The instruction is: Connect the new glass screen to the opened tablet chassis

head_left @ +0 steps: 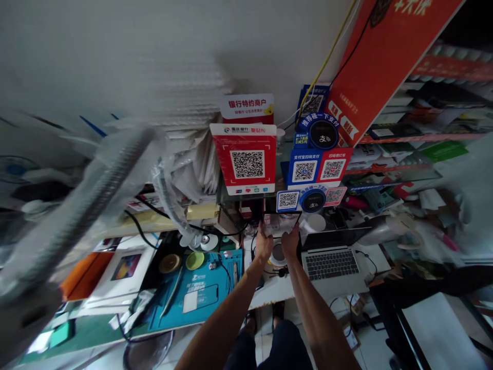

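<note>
Both my arms reach forward over the cluttered desk. My left hand point(264, 245) and my right hand point(290, 241) together hold up a thin, see-through rectangular panel with a dark rim point(282, 222), each hand gripping a lower corner. The panel stands upright in front of the QR-code signs. Below my hands lies a round white object point(277, 255) on the desk.
A red QR-code stand point(246, 159) and blue and red payment signs point(319, 169) stand at the back. An open laptop point(333, 259) sits to the right, a blue work mat point(198, 293) with tools to the left. Plastic-wrapped items point(115, 169) and cables crowd the left.
</note>
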